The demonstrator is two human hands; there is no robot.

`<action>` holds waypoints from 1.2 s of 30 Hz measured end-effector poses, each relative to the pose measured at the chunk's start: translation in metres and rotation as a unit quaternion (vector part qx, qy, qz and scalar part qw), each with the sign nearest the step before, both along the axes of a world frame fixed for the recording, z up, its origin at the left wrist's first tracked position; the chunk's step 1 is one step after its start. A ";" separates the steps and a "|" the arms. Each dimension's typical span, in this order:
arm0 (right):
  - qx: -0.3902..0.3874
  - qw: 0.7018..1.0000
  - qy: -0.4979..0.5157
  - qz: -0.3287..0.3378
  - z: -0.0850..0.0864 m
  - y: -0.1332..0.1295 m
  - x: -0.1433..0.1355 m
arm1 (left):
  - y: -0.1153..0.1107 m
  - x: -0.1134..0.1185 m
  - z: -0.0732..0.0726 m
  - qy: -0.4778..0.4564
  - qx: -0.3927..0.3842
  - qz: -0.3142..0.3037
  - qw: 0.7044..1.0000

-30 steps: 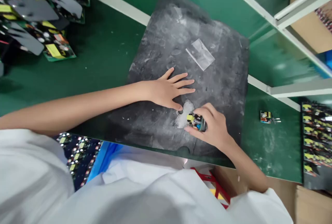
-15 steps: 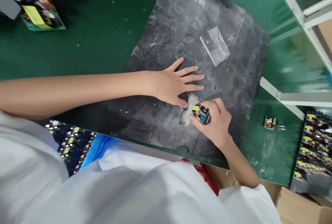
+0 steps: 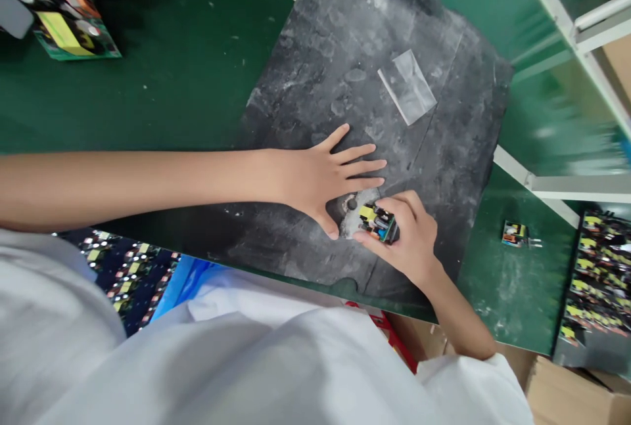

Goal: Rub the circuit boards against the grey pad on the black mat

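Note:
My right hand (image 3: 411,231) grips a small circuit board (image 3: 378,221) between thumb and fingers; a yellow part and dark components show on its upper side. Beneath the board lies a whitish, powdery patch (image 3: 351,223) on the black mat (image 3: 305,251). Just left of the board, my left hand (image 3: 325,175) is spread flat with its fingers apart, over the mat and holding nothing. A dark round spot shows between its thumb and the board. Beyond both hands, a clear plastic piece (image 3: 408,88) lies on the mat.
Another small circuit board (image 3: 514,233) sits on the green table (image 3: 507,300) at right. A black tray (image 3: 572,349) with several boards stands at the right edge. Larger boards (image 3: 64,27) are at upper left, and more boards (image 3: 128,274) lie below the table edge. Cardboard boxes (image 3: 566,392) stand lower right.
My left hand has shifted slightly toward my body, its thumb swinging away from the board. My right hand has moved a little left and nearer, still holding the circuit board.

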State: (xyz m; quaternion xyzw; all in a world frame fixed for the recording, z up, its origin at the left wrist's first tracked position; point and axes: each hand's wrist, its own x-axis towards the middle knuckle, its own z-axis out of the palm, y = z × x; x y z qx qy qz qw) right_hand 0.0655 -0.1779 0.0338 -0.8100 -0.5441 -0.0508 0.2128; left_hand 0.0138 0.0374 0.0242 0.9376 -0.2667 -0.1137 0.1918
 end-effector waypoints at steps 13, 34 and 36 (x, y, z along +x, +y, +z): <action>0.081 0.777 0.602 -0.169 0.027 0.006 0.013 | -0.014 -0.010 0.001 0.010 0.014 0.028 0.999; -0.033 0.998 -0.034 0.032 -0.007 -0.007 -0.010 | -0.020 -0.017 -0.003 0.000 0.043 0.022 0.999; -0.031 0.997 -0.037 0.056 -0.007 -0.007 -0.012 | -0.019 -0.016 -0.004 -0.002 0.042 0.016 0.999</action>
